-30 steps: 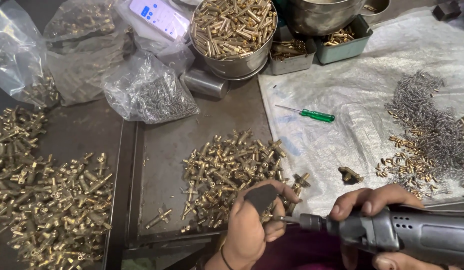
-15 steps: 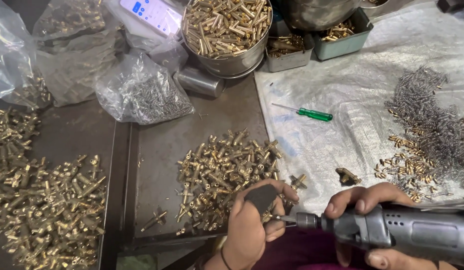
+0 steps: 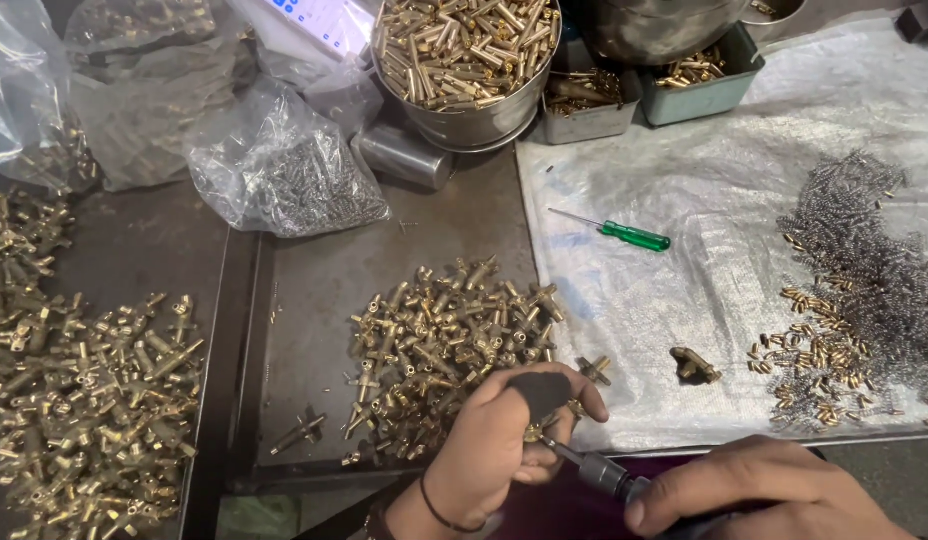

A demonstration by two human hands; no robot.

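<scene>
Nearest me, the right hand (image 3: pixel 774 490) is wrapping its fingers around the grey power driver (image 3: pixel 609 473), its tip pointing left into a small brass fitting (image 3: pixel 534 432). The left hand (image 3: pixel 504 440) is pinching that fitting between thumb and curled fingers, a dark pad (image 3: pixel 539 390) sitting on top of them. Just beyond the left hand, the pile of brass fittings (image 3: pixel 444 345) is lying in the metal tray (image 3: pixel 314 280). Right of the pile, a green screwdriver (image 3: pixel 624 233) is resting on plastic sheeting (image 3: pixel 704 170). Farthest off behind the pile, a steel bowl of brass pins (image 3: pixel 464 60) is standing.
</scene>
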